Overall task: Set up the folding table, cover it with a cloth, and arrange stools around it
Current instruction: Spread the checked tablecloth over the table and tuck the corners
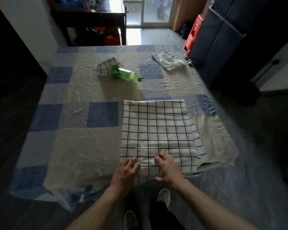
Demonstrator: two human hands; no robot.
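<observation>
A table (66,146) stands in front of me under a cream and blue checked cover. A folded white cloth with a black grid (156,130) lies on its near right part, its near edge hanging slightly over the table's front. My left hand (125,173) rests on the cloth's near left corner with fingers bent. My right hand (169,170) presses on the near edge beside it, fingertips curled down onto the fabric. Red plastic stools (194,34) are stacked at the far right against a dark cabinet.
A green bottle (125,74) lies on its side mid-table, on a small folded grid cloth (105,68). Another crumpled cloth (168,61) sits at the far right corner. A dark shelf unit (93,19) stands behind the table, and my shoes (163,196) are below.
</observation>
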